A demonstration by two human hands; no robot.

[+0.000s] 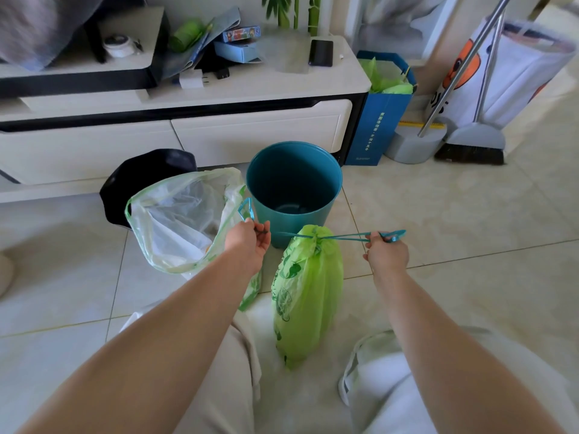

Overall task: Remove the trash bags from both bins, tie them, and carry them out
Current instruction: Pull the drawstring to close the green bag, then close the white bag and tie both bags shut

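A green trash bag (305,296) stands upright on the tiled floor between my knees, its neck cinched by a teal drawstring (344,236). My left hand (249,244) grips one end of the string and my right hand (387,250) grips the other, pulled apart and taut. Behind the bag stands a teal bin (326,170) with no liner in it. To the left, a clear trash bag with a green rim (178,220) gapes open, holding white rubbish. A black bin (138,177) sits partly hidden behind that bag.
A low white cabinet (250,130) with drawers runs along the back, cluttered on top. A blue paper bag (380,120) stuffed with green plastic stands at its right end. A broom and dustpan (473,145) lean further right. My shoe (369,371) is at lower right.
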